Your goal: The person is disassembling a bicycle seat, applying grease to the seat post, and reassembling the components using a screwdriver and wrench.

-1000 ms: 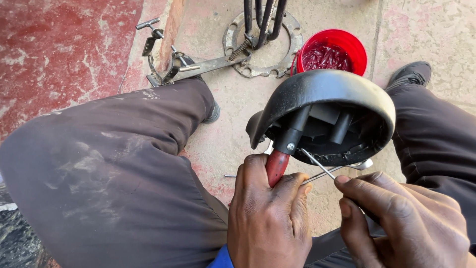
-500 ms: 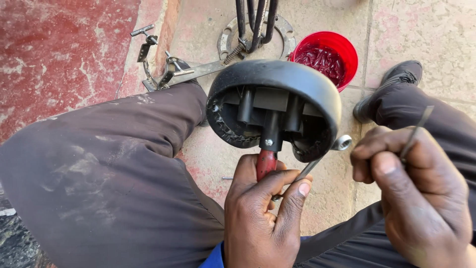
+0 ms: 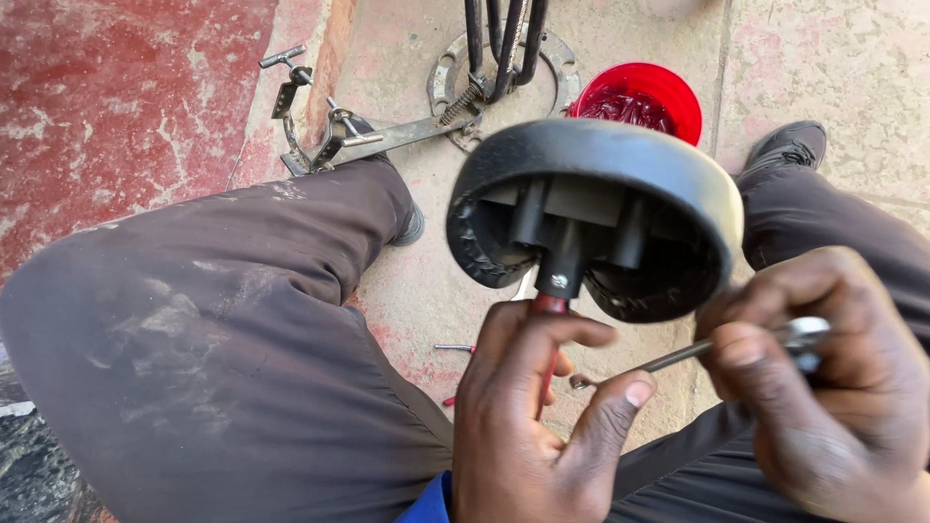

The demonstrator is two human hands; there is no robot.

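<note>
Nearest, the left hand is closed around a red-handled tool whose top carries a round black cap, open side toward the viewer, while the right hand pinches a thin metal rod just beside it. Farther off on the floor, between the knees, stands a red tub of dark red stuff, touching a metal ring with a bracket.
</note>
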